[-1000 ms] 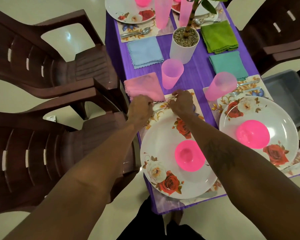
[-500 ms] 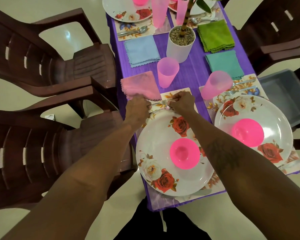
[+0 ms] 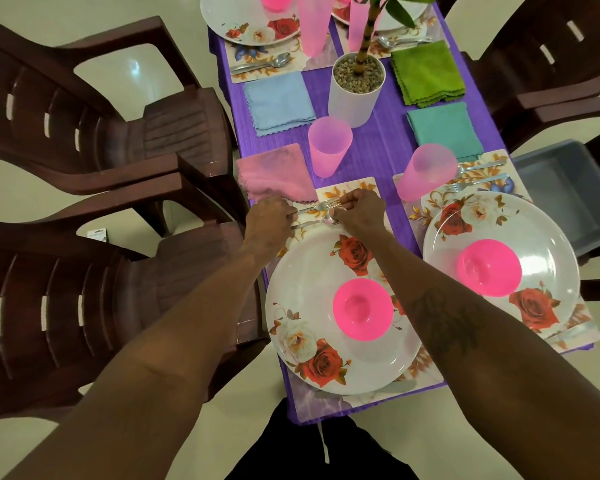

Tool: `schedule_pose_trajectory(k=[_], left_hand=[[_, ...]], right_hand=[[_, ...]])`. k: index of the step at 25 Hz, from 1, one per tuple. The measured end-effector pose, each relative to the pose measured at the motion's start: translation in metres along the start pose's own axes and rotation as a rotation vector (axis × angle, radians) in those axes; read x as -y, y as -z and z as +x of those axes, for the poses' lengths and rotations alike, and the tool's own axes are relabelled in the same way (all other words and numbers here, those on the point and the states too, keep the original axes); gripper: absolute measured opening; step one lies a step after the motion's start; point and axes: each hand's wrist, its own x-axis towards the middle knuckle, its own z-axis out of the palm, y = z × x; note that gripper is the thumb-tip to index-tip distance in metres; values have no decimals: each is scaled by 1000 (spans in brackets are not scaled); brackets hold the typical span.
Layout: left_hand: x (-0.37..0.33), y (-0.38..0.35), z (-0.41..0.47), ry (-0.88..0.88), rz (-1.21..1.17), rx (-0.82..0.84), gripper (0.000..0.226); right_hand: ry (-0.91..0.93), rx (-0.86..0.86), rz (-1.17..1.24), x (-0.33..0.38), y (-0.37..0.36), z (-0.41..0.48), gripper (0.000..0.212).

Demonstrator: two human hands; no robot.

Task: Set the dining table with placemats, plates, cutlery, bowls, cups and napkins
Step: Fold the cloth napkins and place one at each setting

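Cutlery [image 3: 321, 205] clamped endwise: left hand [image 3: 269, 220] grip on handles, right hand [image 3: 361, 211] grip on heads.

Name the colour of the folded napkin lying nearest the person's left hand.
Pink. The napkin shows clearly in the head view.
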Motion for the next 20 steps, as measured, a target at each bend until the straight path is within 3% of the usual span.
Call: schedule_pose_trajectory(k=[11, 20], left_hand=[[-2, 1, -3, 43, -24, -15, 26], [-2, 8, -2, -163, 199, 13, 27]], right_hand=[[-6, 17, -37, -1, 2, -6, 25], [28, -39, -97, 0, -1, -4, 18]])
